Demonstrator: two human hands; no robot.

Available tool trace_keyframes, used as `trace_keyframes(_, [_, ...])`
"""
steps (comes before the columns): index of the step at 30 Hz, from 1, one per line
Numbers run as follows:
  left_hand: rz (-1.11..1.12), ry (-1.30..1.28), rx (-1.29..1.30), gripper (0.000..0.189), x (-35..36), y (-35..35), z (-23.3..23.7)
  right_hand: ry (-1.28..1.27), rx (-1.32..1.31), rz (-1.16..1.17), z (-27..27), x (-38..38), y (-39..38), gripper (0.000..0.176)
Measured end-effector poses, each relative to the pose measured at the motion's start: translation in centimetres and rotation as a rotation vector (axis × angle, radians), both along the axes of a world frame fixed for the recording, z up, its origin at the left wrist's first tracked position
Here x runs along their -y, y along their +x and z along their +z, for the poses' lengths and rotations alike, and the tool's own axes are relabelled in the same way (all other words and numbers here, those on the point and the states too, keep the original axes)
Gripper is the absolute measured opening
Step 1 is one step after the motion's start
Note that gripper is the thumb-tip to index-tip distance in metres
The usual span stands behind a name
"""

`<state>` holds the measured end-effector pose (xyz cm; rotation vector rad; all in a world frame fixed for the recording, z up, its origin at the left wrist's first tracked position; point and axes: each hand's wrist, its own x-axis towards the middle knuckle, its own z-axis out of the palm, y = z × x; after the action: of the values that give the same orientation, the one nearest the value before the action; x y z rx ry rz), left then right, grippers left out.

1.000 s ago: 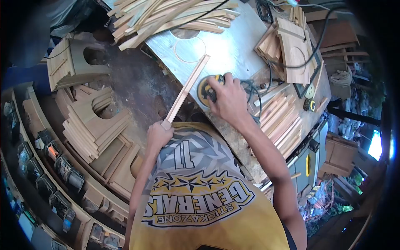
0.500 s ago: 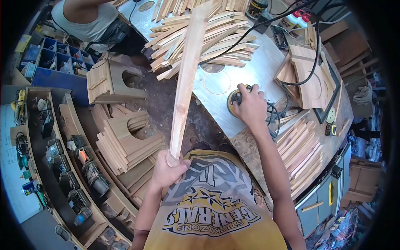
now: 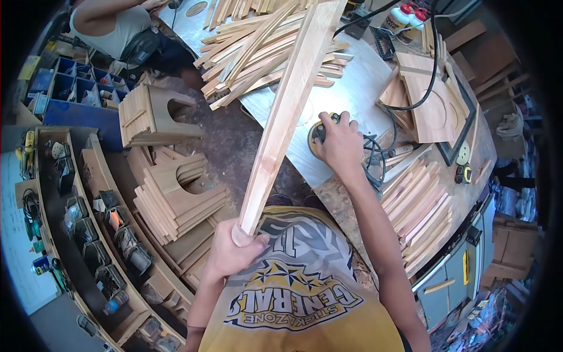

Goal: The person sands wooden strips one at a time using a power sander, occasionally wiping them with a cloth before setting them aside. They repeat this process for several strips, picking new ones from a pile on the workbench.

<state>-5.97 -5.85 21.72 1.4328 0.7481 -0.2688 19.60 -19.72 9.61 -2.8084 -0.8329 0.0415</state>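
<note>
A long wooden strip (image 3: 281, 126) slants up and away from me, its near end gripped by my left hand (image 3: 234, 249) in front of my shirt. My right hand (image 3: 341, 142) is closed over the top of a yellow and black sander (image 3: 315, 138), which rests on the metal sheet (image 3: 346, 97) of the workbench. The sander's dark cord (image 3: 375, 155) lies coiled just right of that hand. Beyond the raised strip, a loose pile of wooden strips (image 3: 246, 53) covers the far part of the bench.
More strips (image 3: 419, 205) are stacked at the bench's right. Framed wooden panels (image 3: 431, 105) and a tape measure (image 3: 463, 173) lie behind them. Cut boards (image 3: 176, 202) and a compartmented shelf (image 3: 88, 234) stand to my left. Another person (image 3: 117, 29) is at the far left.
The far end of the wooden strip has swung to the right. My right hand and the sander appear slightly further left and nearer in view.
</note>
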Motion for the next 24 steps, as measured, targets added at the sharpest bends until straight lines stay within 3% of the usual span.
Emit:
trace_keyframes(2, [0.006, 0.01, -0.027, 0.017, 0.1, 0.0, -0.2, 0.01, -0.005, 0.003, 0.1, 0.1, 0.0, 0.053])
trace_keyframes(4, [-0.054, 0.249, -0.099, 0.02, -0.2, -0.5, -1.9, 0.017, -0.014, 0.042, 0.7, 0.6, -0.3, 0.053])
trace_keyframes(5, [-0.055, 0.237, -0.102, 0.02, -0.4, -0.4, -3.3, 0.005, -0.017, 0.043, 0.9, 1.0, -0.5, 0.053])
trace_keyframes(8, [-0.106, 0.407, -0.273, 0.023, -1.4, 0.0, -11.0, -0.082, -0.094, 0.131, 1.2, 3.2, -0.8, 0.054])
trace_keyframes(10, [-0.143, 0.381, -0.352, 0.029, -2.3, -0.4, -15.6, -0.074, -0.086, 0.141, 1.3, 5.0, -0.9, 0.056])
trace_keyframes(13, [-0.455, 0.633, -0.246, 0.04, -5.7, -0.8, -23.0, -0.007, -0.073, 0.177, 2.3, 6.2, -0.3, 0.054])
trace_keyframes(14, [-0.367, 0.644, -0.284, 0.039, -6.3, -0.1, -22.9, -0.055, -0.067, 0.214, 3.2, 5.9, 0.0, 0.054])
trace_keyframes(15, [-0.416, 0.612, -0.328, 0.041, -7.1, 1.3, -21.0, -0.028, -0.034, 0.234, 4.6, 5.0, 0.0, 0.054])
trace_keyframes(18, [-0.538, 0.685, -0.393, 0.049, -9.9, 2.9, -21.6, 0.008, 0.022, 0.3, 6.4, 1.6, 0.4, 0.053])
trace_keyframes(24, [-0.56, 0.716, -0.358, 0.044, -12.2, 4.0, -21.5, -0.061, 0.057, 0.489, 2.4, -3.5, 2.2, 0.052])
